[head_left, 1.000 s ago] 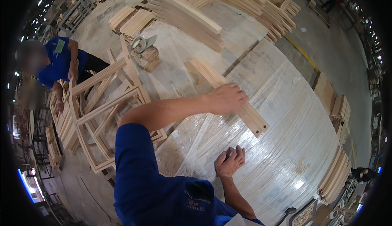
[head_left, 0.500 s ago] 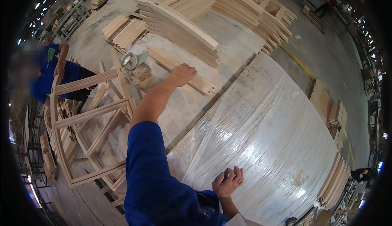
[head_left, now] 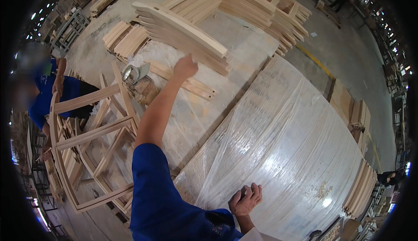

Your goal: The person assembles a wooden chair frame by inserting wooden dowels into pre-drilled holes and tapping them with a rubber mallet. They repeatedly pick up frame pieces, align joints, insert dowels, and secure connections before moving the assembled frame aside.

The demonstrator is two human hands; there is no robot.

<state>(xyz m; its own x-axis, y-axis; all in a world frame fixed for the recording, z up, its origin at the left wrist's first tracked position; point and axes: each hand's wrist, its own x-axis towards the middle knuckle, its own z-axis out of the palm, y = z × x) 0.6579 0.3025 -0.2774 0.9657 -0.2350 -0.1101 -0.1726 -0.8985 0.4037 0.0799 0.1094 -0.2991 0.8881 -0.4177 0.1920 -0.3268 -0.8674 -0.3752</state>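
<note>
- The left hand (head_left: 186,67) is stretched far out from the body, arm nearly straight, fingers curled loosely together; whether it grips anything cannot be told from here.
- It hangs right at the near edge of the stack (head_left: 183,34) of curved slats, touching or just short of the lowest ones.
- The stack's long axis runs from upper left to lower right, across the line of the arm, so the hand meets the slats at mid-length, side-on.
- Just below the hand, flat slats (head_left: 191,84) lie on the worktop (head_left: 204,119), along roughly the same diagonal.
- The right hand (head_left: 246,198) rests near the body, fingers bent and pressed on the plastic-wrapped pallet (head_left: 287,145), well apart from the stack; the left is much the nearer.
- To the left, a wooden frame (head_left: 93,132) stands by the worktop, with another person (head_left: 48,93) in blue beyond it.
</note>
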